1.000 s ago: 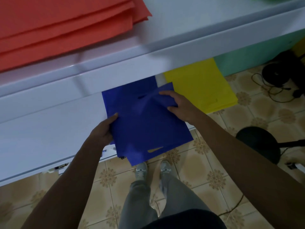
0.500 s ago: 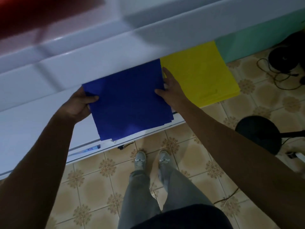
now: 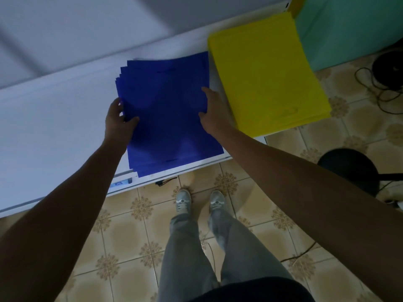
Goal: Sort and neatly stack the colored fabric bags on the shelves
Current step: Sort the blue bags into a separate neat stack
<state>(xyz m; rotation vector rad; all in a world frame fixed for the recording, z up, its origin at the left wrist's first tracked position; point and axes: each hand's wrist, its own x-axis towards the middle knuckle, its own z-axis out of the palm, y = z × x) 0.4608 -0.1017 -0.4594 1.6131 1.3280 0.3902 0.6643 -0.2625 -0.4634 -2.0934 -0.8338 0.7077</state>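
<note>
Flat matte blue fabric bags (image 3: 170,110), squared stack

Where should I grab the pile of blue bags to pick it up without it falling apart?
Grip the stack of flat blue fabric bags by its two side edges, probably one hand from each side. It lies flat on the white shelf, with layers fanned at the left, so pinching both edges should keep them together.

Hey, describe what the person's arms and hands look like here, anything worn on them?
Both arms are bare to the frame's edge: no sleeves show. The left hand and right hand wear no gloves, and no watch, bracelet or ring shows. The dim light hides finer detail.
</note>
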